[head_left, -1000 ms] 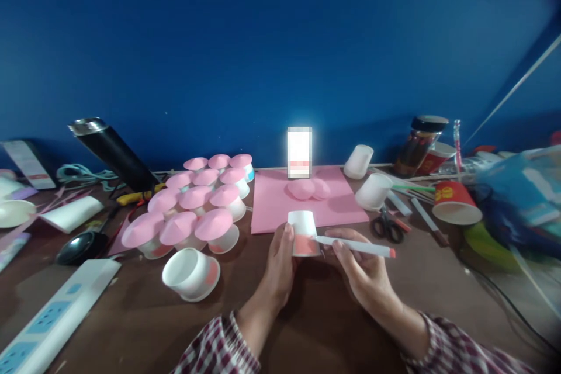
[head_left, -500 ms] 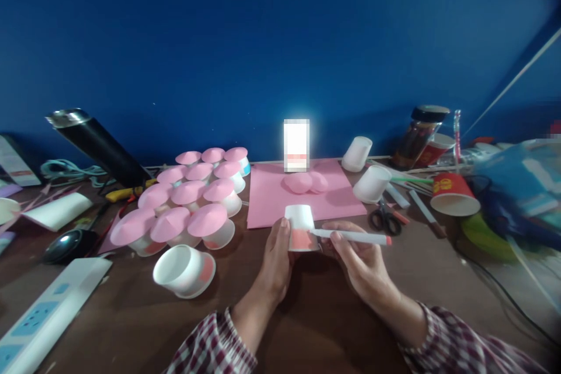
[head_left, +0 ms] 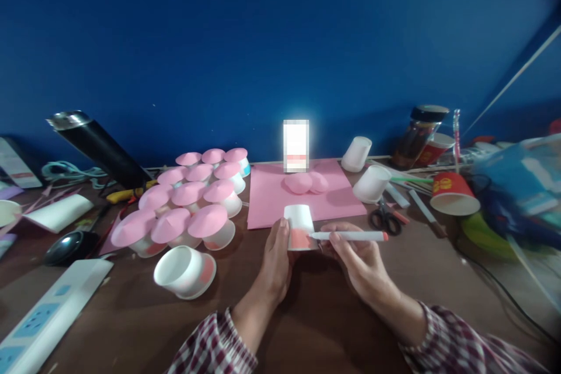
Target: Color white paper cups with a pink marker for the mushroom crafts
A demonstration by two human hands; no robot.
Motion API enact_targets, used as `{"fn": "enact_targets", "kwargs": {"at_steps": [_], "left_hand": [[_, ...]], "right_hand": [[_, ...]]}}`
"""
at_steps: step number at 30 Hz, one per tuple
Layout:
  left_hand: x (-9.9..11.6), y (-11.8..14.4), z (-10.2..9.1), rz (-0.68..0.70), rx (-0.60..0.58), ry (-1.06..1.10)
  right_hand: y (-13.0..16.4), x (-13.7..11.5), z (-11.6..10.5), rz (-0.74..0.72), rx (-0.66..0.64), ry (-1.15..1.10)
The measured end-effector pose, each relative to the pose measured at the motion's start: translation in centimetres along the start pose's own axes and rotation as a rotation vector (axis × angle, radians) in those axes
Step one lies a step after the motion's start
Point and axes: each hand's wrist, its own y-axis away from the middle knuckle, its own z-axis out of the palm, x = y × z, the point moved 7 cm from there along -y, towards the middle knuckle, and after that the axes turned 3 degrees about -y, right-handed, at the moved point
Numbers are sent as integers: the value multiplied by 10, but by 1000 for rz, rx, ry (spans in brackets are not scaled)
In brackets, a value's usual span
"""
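Hands (head_left: 275,263) hold cup (head_left: 298,219), marker (head_left: 359,236); tip (head_left: 312,236) shifted slightly left across cup.

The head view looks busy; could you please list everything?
cup: 1, white and orange, in left hand
marker: 1, white and orange, in right hand
coned cups: 12, pink and white, left
open cup: 1, white and orange, front left
plain cups: 2, white, right
paper: uncounted, pink, centre
discs: uncounted, pink, on paper
rectangle: 1, blurred white, back centre
scissors: 1, black, right
red cups: 2, red, right
jar: 1, dark, right
bundle: 1, blurred blue, right
flask: 1, black and silver, left
cable: uncounted, pale blue, left
power strip: 1, white and blue, left
clutter: uncounted, mixed, both sides
table: 1, brown, below
wall: 1, blue, behind
left hand: 1, centre
right hand: 1, centre
sleeves: 2, maroon and white, front
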Motion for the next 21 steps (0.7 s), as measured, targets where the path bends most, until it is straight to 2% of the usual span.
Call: {"fn": "enact_targets", "kwargs": {"at_steps": [6,16,21], "left_hand": [[2,2,3,-27,6,-35],[6,2,0,19,71,-82],[0,0,0,-71,34,-1]], "right_hand": [[0,-1,0,5,12,-17],[2,-5,3,-16,-22,31],[2,-1,3,10,-37,-30]]}}
